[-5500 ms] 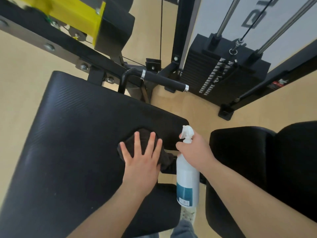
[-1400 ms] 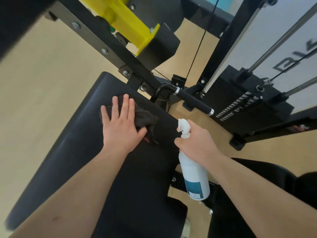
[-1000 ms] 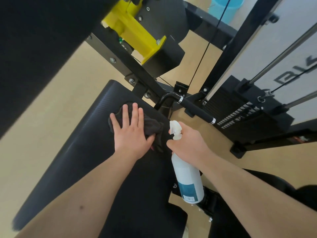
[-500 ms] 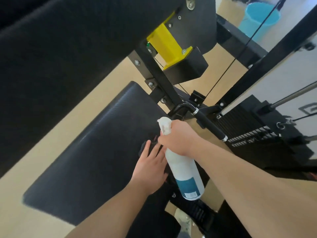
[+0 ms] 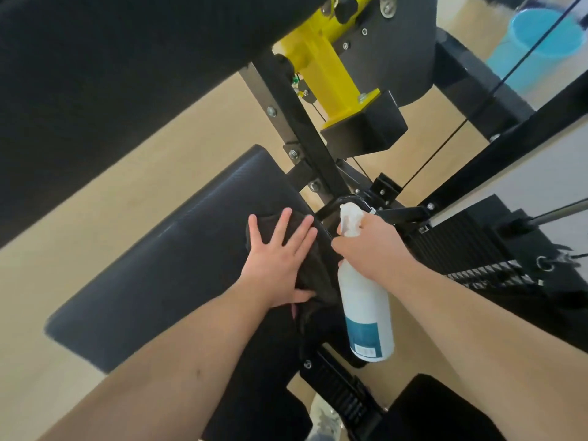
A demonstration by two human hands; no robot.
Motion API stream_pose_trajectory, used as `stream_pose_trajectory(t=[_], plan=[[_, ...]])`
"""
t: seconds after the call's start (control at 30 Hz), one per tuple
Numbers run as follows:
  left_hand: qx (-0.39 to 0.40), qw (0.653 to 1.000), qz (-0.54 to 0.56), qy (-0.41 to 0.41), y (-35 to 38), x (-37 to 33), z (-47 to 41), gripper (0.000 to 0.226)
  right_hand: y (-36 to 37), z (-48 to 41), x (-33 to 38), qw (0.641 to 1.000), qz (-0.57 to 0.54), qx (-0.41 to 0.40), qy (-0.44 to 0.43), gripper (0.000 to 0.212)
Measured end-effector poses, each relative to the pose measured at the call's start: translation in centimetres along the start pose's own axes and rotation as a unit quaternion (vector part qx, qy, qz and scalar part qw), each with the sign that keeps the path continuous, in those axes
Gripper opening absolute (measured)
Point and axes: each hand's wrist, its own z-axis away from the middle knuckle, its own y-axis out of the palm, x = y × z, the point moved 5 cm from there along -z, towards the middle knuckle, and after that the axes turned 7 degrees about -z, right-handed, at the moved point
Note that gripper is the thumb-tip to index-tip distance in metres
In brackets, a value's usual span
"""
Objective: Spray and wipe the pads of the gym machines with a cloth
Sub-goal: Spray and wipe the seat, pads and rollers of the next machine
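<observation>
With its fingers spread flat, the left hand (image 5: pixel 277 260) presses a dark cloth (image 5: pixel 313 272) onto the black seat pad (image 5: pixel 165 275) at the pad's edge nearest the right hand (image 5: pixel 370 246). That right hand grips the neck of a white spray bottle (image 5: pixel 366 308), which hangs just beside the cloth, nozzle up, above the tan floor (image 5: pixel 38 281); a yellow bracket (image 5: pixel 327 71) lies beyond both hands.

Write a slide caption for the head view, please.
Left hand presses dark cloth on seat pad; right hand holds spray bottle.
</observation>
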Motion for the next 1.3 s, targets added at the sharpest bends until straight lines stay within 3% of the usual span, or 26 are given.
stream_pose_trajectory(t=[0.13,0.23,0.43,0.6,0.77,0.9,1.03,1.2,1.3], plan=[[-0.028,0.974,0.067,-0.213,-2.3,5.5,-3.2,0.123,-0.5,-0.4,-0.4,1.000,0.018,-0.002,0.017,0.043],[-0.027,0.958,0.107,-0.265,-2.4,4.5,-3.2,0.121,-0.7,-1.3,-0.3,1.000,0.020,0.009,0.021,0.046],[0.014,0.975,0.109,-0.193,0.5,-3.6,-0.2,0.113,0.4,-2.7,-0.6,1.000,0.005,0.030,0.005,0.021],[-0.005,0.986,0.070,-0.151,-0.2,-0.6,-2.0,0.107,1.4,-3.9,-0.1,0.999,0.006,0.041,-0.014,0.023],[-0.051,0.979,0.041,-0.194,-2.1,5.0,-5.4,0.096,0.9,-4.9,0.7,0.999,-0.002,0.024,-0.049,0.023],[-0.070,0.949,0.129,-0.280,-4.0,11.2,-8.4,0.084,0.9,-5.8,0.6,0.999,-0.018,0.007,-0.039,0.018],[-0.100,0.940,0.120,-0.303,-3.9,9.9,-7.7,0.079,1.1,-5.8,0.6,0.999,-0.018,0.019,-0.030,0.023],[-0.034,0.981,0.081,-0.170,-1.1,0.2,-3.5,0.085,1.0,-6.1,1.7,0.998,-0.011,0.043,-0.054,0.021],[-0.035,0.993,0.059,-0.095,-0.7,0.6,-2.9,0.089,1.5,-6.5,2.8,0.997,0.018,0.044,-0.063,0.019]])
